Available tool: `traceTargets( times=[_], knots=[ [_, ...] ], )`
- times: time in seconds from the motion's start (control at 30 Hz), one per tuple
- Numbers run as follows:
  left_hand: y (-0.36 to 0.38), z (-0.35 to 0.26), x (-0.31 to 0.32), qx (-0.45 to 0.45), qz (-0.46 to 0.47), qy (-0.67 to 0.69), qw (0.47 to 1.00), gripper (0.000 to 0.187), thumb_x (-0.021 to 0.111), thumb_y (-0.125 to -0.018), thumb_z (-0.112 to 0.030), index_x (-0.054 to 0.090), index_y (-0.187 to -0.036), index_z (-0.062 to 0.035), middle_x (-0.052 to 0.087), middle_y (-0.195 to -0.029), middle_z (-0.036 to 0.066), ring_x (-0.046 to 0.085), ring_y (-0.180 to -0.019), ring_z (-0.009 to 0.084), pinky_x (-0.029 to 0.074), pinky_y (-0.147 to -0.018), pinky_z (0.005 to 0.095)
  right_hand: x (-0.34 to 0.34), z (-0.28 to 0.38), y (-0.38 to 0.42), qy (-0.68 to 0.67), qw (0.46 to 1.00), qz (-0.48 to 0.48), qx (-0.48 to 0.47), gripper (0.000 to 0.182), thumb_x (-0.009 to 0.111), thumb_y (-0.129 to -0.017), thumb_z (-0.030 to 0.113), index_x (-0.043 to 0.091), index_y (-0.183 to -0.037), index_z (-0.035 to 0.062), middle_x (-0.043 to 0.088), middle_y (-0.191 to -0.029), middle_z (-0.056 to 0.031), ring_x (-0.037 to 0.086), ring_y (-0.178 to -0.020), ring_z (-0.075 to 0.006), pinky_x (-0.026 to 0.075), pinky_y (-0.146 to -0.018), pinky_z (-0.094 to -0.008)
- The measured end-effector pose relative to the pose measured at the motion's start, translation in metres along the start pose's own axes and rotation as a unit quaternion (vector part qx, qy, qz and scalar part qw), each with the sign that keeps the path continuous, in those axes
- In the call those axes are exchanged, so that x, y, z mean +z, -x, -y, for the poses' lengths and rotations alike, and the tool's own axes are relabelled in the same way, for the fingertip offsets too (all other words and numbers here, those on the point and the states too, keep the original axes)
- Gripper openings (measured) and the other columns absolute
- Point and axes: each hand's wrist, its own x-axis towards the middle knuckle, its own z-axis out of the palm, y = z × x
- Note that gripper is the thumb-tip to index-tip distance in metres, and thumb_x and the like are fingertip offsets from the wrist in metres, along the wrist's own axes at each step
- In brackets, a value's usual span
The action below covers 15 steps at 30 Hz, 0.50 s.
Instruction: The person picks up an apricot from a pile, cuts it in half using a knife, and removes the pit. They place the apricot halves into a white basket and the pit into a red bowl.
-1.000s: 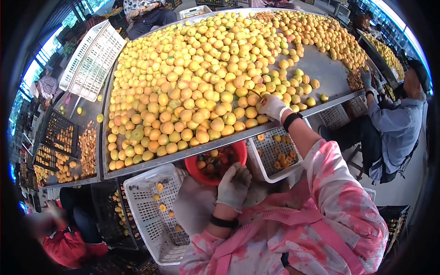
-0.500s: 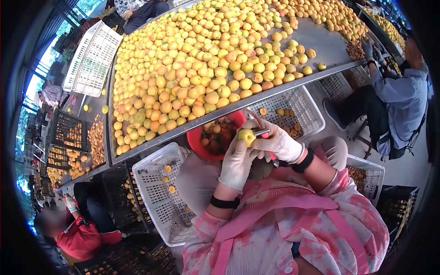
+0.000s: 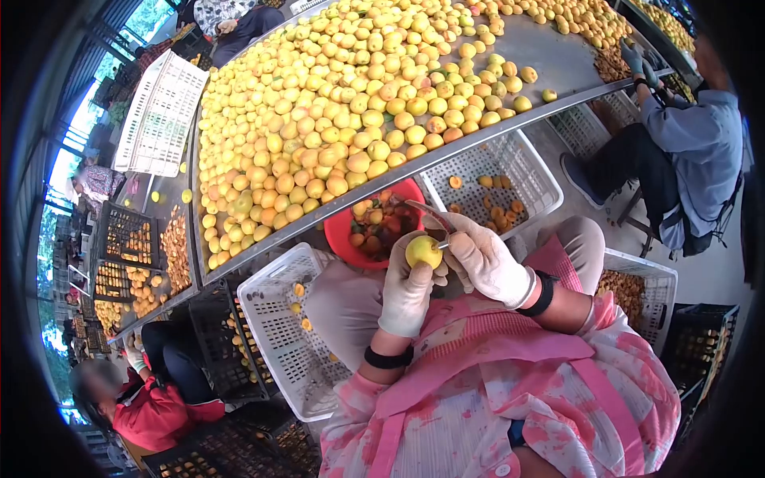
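Observation:
My left hand (image 3: 407, 293), in a white glove, grips a yellow-green apricot (image 3: 423, 250) between thumb and fingers, just in front of the red basin (image 3: 338, 233). My right hand (image 3: 496, 267), also gloved, is closed around a hand tool (image 3: 432, 213) with a curved reddish-brown arm and a thin metal tip. That tip meets the right side of the apricot. My palm and fingers hide the rest of the tool. Inside the basin lie apricots and dark, wet-looking scraps.
Whole apricots (image 3: 319, 119) heap on a metal-edged table (image 3: 550, 76) ahead. White crates (image 3: 535, 163) with apricot halves stand beyond the basin, and another crate (image 3: 275, 350) sits at my left knee. Co-workers sit at right (image 3: 701, 151) and lower left (image 3: 151, 414).
The apricot has been turned in my left hand, its round side now showing. My right hand has rotated the tool, whose curved arm now points up and left.

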Motion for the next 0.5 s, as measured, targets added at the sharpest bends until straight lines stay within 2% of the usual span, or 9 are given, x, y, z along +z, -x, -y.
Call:
traceTargets(
  times=[0.13, 0.2, 0.23, 0.3, 0.33, 0.4, 0.43, 0.5],
  knots=[
    [0.005, -0.008, 0.016, 0.016, 0.006, -0.039, 0.999, 0.074, 0.070, -0.085, -0.048, 0.039, -0.134, -0.0025, 0.057, -0.104, 0.001, 0.056, -0.082, 0.0077, 0.049, -0.068, 0.0228, -0.001, -0.003, 0.002, 0.016, 1.000, 0.005, -0.009, 0.060, 0.048, -0.099, 0.046, 0.042, -0.135, -0.0009, 0.054, -0.088, -0.0007, 0.049, -0.073, -0.0078, 0.044, -0.064, -0.0224],
    [0.010, -0.009, 0.021, 0.038, -0.001, -0.094, 0.995, 0.075, 0.066, -0.086, -0.052, 0.037, -0.133, -0.0013, 0.055, -0.107, 0.003, 0.054, -0.082, 0.0082, 0.048, -0.069, 0.0226, 0.000, -0.005, 0.004, 0.139, 0.989, -0.013, -0.043, 0.059, 0.047, -0.099, 0.046, 0.042, -0.134, -0.0017, 0.059, -0.090, -0.0065, 0.057, -0.076, -0.0109, 0.047, -0.066, -0.0255],
    [0.010, -0.009, 0.024, 0.037, -0.001, -0.094, 0.995, 0.075, 0.066, -0.086, -0.052, 0.037, -0.133, -0.0013, 0.055, -0.107, 0.003, 0.054, -0.082, 0.0082, 0.048, -0.069, 0.0226, 0.000, -0.005, 0.005, 0.139, 0.989, -0.014, -0.042, 0.059, 0.047, -0.099, 0.046, 0.042, -0.134, -0.0017, 0.059, -0.090, -0.0065, 0.057, -0.076, -0.0109, 0.047, -0.066, -0.0255],
    [0.012, -0.007, 0.030, 0.104, -0.024, -0.142, 0.984, 0.072, 0.062, -0.089, -0.053, 0.036, -0.131, -0.0009, 0.053, -0.107, 0.005, 0.053, -0.080, 0.0093, 0.047, -0.069, 0.0230, 0.002, -0.003, 0.006, 0.335, 0.927, -0.063, -0.154, 0.057, 0.046, -0.100, 0.044, 0.042, -0.132, -0.0023, 0.064, -0.092, -0.0141, 0.065, -0.077, -0.0181, 0.051, -0.067, -0.0293],
    [0.014, -0.010, 0.033, 0.105, -0.025, -0.141, 0.984, 0.072, 0.062, -0.089, -0.053, 0.036, -0.131, -0.0009, 0.053, -0.107, 0.005, 0.053, -0.080, 0.0093, 0.047, -0.069, 0.0230, 0.003, 0.001, 0.008, 0.336, 0.927, -0.062, -0.153, 0.057, 0.046, -0.100, 0.044, 0.042, -0.132, -0.0023, 0.064, -0.092, -0.0141, 0.065, -0.077, -0.0181, 0.051, -0.067, -0.0293],
    [0.020, -0.018, 0.038, 0.105, -0.007, -0.195, 0.975, 0.069, 0.059, -0.091, -0.052, 0.036, -0.131, -0.0010, 0.051, -0.107, 0.005, 0.051, -0.079, 0.0099, 0.047, -0.068, 0.0233, 0.004, 0.009, 0.014, 0.341, 0.934, -0.043, -0.100, 0.056, 0.045, -0.100, 0.044, 0.043, -0.131, -0.0022, 0.066, -0.095, -0.0183, 0.068, -0.076, -0.0261, 0.053, -0.067, -0.0325],
    [0.020, -0.019, 0.040, 0.128, -0.003, -0.210, 0.969, 0.064, 0.056, -0.093, -0.050, 0.036, -0.131, -0.0015, 0.050, -0.105, 0.005, 0.050, -0.078, 0.0097, 0.046, -0.068, 0.0235, 0.003, 0.007, 0.014, 0.341, 0.934, -0.041, -0.100, 0.056, 0.045, -0.100, 0.044, 0.043, -0.131, -0.0022, 0.066, -0.095, -0.0183, 0.068, -0.076, -0.0261, 0.053, -0.067, -0.0325],
    [0.021, -0.018, 0.041, 0.139, -0.008, -0.224, 0.965, 0.063, 0.055, -0.094, -0.049, 0.036, -0.131, -0.0015, 0.050, -0.105, 0.005, 0.050, -0.078, 0.0096, 0.046, -0.068, 0.0235, 0.002, 0.003, 0.011, 0.372, 0.912, -0.049, -0.163, 0.057, 0.045, -0.099, 0.045, 0.043, -0.131, -0.0021, 0.067, -0.092, -0.0166, 0.068, -0.070, -0.0281, 0.053, -0.064, -0.0329]
  ],
)
